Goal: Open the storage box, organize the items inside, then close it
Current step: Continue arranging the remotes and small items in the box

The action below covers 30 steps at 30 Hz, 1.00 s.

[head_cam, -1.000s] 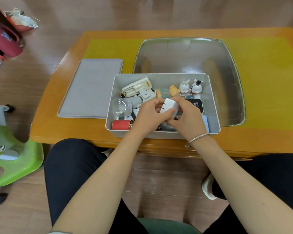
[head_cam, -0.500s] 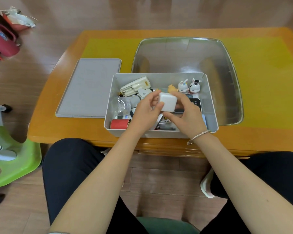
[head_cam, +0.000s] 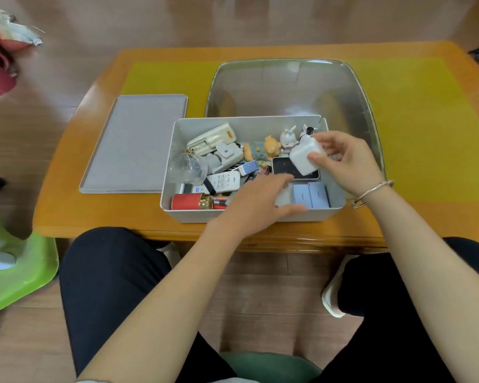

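The open grey plastic storage box [head_cam: 168,172] sits at the table's [head_cam: 67,205] near edge (lid beside it). The right hand [head_cam: 349,161] pinches a white rounded charger block [head_cam: 304,158]; the left hand [head_cam: 257,205] hovers spread.

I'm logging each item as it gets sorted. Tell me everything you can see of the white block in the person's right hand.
The white block is a small, smooth, rounded-corner cuboid, plastic by its look, plain on the faces shown. The right hand grips it, thumb on its near face and fingers behind. It is tilted, held above the right part of the open storage box, over a dark-screened device. Nothing else touches it.
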Each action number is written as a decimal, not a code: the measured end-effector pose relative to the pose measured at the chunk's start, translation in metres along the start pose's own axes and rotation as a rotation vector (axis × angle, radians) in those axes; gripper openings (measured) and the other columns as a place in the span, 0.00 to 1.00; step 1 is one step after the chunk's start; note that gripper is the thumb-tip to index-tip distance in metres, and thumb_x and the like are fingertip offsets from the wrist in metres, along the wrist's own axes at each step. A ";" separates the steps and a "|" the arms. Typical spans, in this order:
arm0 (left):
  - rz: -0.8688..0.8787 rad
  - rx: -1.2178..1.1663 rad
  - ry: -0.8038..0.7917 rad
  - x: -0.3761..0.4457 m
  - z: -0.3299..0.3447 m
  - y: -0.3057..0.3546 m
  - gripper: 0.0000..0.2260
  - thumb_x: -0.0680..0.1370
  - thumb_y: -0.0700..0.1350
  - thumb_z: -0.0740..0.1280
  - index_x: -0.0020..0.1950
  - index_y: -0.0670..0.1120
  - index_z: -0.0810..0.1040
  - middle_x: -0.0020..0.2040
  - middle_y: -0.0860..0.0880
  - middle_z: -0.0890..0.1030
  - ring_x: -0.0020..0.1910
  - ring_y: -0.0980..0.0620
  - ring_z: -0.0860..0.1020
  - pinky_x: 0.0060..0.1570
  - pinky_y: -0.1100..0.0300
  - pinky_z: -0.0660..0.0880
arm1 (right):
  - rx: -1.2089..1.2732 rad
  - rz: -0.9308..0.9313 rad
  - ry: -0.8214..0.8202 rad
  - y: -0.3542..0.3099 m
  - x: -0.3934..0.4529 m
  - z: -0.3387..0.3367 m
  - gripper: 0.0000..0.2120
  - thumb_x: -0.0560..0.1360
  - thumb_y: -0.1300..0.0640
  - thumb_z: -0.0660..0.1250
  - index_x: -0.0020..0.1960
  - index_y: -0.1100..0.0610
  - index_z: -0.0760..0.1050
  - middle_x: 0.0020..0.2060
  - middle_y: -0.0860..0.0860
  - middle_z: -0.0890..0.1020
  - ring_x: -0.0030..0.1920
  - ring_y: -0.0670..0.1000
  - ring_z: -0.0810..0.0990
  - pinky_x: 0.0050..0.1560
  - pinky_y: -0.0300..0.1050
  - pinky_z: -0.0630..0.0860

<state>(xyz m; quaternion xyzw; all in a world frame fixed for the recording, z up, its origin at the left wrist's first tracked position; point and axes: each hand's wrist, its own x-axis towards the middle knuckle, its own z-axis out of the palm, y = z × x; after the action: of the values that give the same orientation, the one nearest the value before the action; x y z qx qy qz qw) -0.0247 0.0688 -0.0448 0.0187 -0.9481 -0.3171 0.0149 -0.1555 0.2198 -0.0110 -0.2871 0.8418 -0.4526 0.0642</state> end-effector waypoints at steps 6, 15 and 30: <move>0.062 0.398 -0.189 0.008 0.017 0.009 0.21 0.78 0.57 0.64 0.69 0.50 0.70 0.63 0.48 0.77 0.63 0.47 0.71 0.58 0.50 0.66 | -0.259 0.019 -0.287 0.006 0.004 -0.013 0.15 0.75 0.58 0.68 0.61 0.57 0.77 0.56 0.52 0.81 0.55 0.48 0.77 0.58 0.42 0.71; 0.058 0.342 -0.089 0.004 0.020 0.007 0.15 0.80 0.49 0.62 0.65 0.49 0.68 0.57 0.46 0.78 0.56 0.45 0.75 0.49 0.51 0.71 | -0.436 0.045 -0.640 0.005 0.006 -0.013 0.13 0.76 0.54 0.66 0.60 0.52 0.79 0.53 0.48 0.82 0.46 0.43 0.77 0.46 0.35 0.68; 0.164 0.365 0.014 0.000 0.023 0.005 0.23 0.79 0.48 0.64 0.73 0.54 0.61 0.49 0.48 0.81 0.48 0.45 0.78 0.39 0.54 0.70 | -0.983 0.088 -0.644 0.000 0.015 0.010 0.20 0.75 0.64 0.55 0.62 0.49 0.74 0.58 0.51 0.77 0.57 0.55 0.75 0.51 0.47 0.72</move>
<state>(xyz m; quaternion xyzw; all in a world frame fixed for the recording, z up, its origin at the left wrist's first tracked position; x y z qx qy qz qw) -0.0254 0.0864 -0.0599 -0.0541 -0.9881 -0.1375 0.0437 -0.1641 0.2042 -0.0144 -0.3711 0.9021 0.1036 0.1946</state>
